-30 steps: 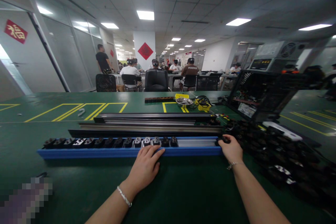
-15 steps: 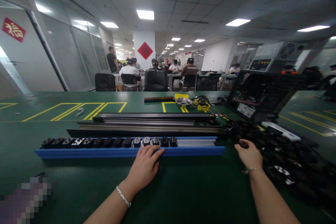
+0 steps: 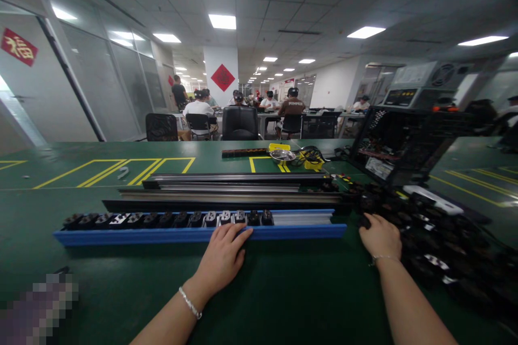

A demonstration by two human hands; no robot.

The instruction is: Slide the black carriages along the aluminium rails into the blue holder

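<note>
**Blue rail, half filled with black sockets**

Lying lengthwise on the green bench (image 3: 283, 296): a long blue rail (image 3: 162, 236), low and narrow. Seated in its channel, from the left end to about the middle, a row of black sockets (image 3: 170, 219), a few with pale metal faces. Right of the row, bare silver channel floor (image 3: 301, 219) up to the rail's right end.

On the rail's front wall, below the last sockets, the left hand (image 3: 222, 256): grip flat and loose, closed on nothing. Just past the rail's right end, the right hand (image 3: 380, 237), fingers bent into a heap of loose black pieces (image 3: 437, 250). Impossible to tell if this grip is closed on one. Directly behind the rail, grey metal profiles (image 3: 226, 194), parallel to it.
</note>
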